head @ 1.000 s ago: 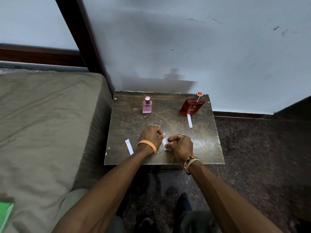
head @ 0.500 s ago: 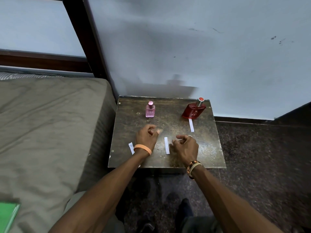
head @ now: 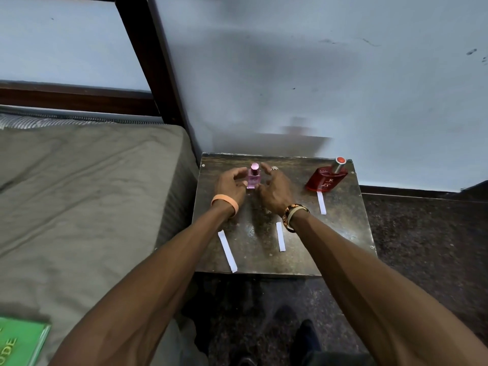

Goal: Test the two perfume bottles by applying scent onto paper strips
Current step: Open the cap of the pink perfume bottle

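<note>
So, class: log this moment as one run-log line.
left hand: open, beside pink perfume bottle | right hand: open, beside it | red perfume bottle: untouched

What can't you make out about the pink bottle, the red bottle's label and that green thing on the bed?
- Pink bottle, head view: its sides are hidden by the left hand and right hand, so contact is unclear.
- Red bottle: label too small to read.
- Green item: cut off by frame edge.

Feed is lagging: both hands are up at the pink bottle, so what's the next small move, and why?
Probably close the left hand on the pink bottle and lift its cap with the right hand. Both hands are open, flanking the upright, capped bottle; three paper strips lie unused.
</note>
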The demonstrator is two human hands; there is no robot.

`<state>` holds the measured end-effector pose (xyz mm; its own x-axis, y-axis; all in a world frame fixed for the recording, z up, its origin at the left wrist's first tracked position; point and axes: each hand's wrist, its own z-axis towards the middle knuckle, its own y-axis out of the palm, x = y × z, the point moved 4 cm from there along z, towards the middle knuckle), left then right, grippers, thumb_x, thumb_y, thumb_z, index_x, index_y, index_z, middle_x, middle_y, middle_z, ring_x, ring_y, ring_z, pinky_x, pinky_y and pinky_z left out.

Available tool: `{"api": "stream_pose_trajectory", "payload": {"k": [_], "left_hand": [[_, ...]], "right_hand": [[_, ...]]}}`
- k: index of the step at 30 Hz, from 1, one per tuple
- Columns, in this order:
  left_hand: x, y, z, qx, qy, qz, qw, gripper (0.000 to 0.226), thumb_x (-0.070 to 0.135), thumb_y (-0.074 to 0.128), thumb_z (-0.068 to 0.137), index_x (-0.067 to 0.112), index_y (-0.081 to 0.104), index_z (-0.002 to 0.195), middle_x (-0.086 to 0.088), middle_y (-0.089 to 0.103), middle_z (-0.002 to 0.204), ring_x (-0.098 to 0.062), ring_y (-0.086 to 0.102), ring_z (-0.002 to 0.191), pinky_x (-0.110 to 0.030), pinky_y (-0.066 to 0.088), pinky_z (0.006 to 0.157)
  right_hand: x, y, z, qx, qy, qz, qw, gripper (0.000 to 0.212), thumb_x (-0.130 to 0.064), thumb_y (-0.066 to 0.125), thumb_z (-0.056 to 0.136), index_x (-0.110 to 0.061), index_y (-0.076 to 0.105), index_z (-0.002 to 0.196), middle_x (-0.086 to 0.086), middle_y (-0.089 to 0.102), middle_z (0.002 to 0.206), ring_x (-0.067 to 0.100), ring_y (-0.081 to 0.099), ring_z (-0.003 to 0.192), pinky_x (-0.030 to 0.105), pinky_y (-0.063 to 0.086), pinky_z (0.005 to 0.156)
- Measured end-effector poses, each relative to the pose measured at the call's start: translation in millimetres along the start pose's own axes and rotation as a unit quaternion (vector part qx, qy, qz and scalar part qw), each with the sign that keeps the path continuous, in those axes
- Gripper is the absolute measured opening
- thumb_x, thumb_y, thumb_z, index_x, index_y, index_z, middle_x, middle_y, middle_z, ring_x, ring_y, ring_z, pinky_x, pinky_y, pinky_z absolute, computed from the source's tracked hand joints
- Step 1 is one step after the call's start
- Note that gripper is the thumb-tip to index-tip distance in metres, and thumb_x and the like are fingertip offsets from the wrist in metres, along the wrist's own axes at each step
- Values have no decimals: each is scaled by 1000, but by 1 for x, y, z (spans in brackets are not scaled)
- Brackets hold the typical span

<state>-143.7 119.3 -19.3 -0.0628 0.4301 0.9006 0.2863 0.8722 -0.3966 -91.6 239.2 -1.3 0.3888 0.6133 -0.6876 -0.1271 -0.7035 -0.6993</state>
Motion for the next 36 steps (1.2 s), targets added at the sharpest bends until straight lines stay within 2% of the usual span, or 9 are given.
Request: {"api": "stream_pose_trajectory", "payload": {"k": [2,6,11,15,18,22,26,30,36], "left_hand": [[-1,4,0,-5,-5,-13,1000,41,-11,59,80,5,63,118,-10,67,114,-19,63,105,-23,48,90],[-1,6,-6,0,-11,-13,1000,41,-9,58,78,10,68,113,-6,71,108,-17,65,99,-31,50,94],[16,17,-26,-28,-5,-32,999,42,-15,55,77,3,67,113,-11,70,109,-20,65,101,-33,50,95],[44,37,-48,-49,14,-35,998,41,-14,55,77,3,67,113,-11,69,110,-20,64,103,-31,50,94],[63,58,-64,-72,28,-37,996,38,-10,59,77,4,68,111,-11,70,108,-19,65,101,-36,52,94],[81,87,-83,-96,36,-36,994,41,-12,58,74,6,69,108,-10,71,106,-20,67,98,-41,53,92],[95,111,-106,-119,37,-27,992,42,-10,60,75,10,69,110,-6,71,107,-17,66,99,-38,52,93],[86,133,-127,-147,11,-13,989,39,-6,60,76,17,70,107,2,72,104,-14,66,96,-37,53,93],[76,146,-160,-167,6,-4,986,28,5,67,81,19,71,105,6,70,96,-7,63,86,-18,46,77]], "right_hand": [[-2,-2,3,13,10,21,1000,43,-1,60,86,-21,64,124,6,70,114,25,65,102,38,54,87],[-1,-5,-3,61,20,36,997,26,-4,66,85,-23,73,101,1,74,98,20,66,90,35,54,81],[8,-22,-26,81,16,53,995,26,1,64,85,-17,72,103,4,73,98,20,66,90,40,56,82],[19,-55,-50,100,27,52,993,27,2,63,87,-15,71,105,1,69,95,15,62,86,19,47,71],[32,-81,-67,122,35,67,990,26,0,65,85,-17,71,103,1,71,96,19,65,90,33,53,79],[49,-112,-91,139,46,40,988,23,-5,67,86,-18,71,105,1,72,99,19,65,90,31,52,78],[67,-132,-114,153,68,30,985,24,-3,66,88,-17,71,108,1,72,100,13,60,86,20,44,68],[88,-138,-136,149,92,34,984,19,-4,66,88,-17,71,101,1,71,98,15,62,87,23,45,71],[117,-124,-155,126,122,53,983,11,-8,69,87,-18,72,92,-4,67,85,14,64,82,15,43,61]]}}
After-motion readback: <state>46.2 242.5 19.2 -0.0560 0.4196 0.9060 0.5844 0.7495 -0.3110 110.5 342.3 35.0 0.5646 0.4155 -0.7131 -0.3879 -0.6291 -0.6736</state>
